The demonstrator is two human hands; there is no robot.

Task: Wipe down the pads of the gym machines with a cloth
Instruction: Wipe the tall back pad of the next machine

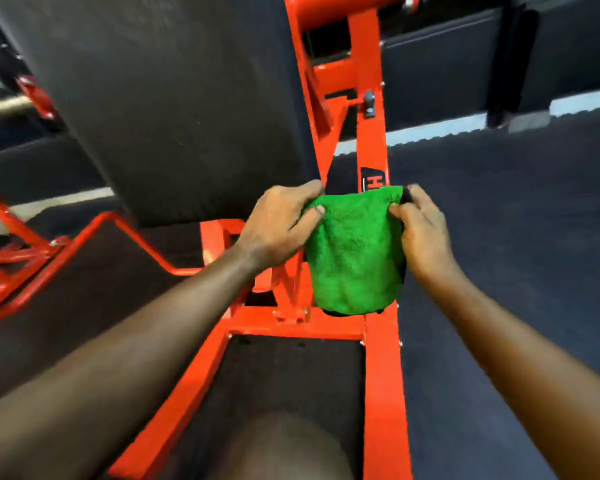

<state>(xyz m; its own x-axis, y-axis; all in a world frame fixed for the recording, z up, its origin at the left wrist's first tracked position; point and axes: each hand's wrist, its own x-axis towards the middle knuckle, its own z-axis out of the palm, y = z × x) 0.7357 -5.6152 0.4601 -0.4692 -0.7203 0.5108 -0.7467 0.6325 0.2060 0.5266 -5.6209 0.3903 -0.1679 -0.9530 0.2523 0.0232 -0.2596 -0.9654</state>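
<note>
Two corners of the green cloth (354, 251) are pinched by the left grip (278, 220) and right grip (420, 226), beside the black pad (174, 109); prob best folded flat before wiping.

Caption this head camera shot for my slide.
Left hand and right hand hold a green cloth by its top corners over an orange frame, beside a dark pad.

One left hand (278, 223), one right hand (421, 226), one cloth (354, 251), one black pad (160, 98), one orange frame (378, 375)
</note>
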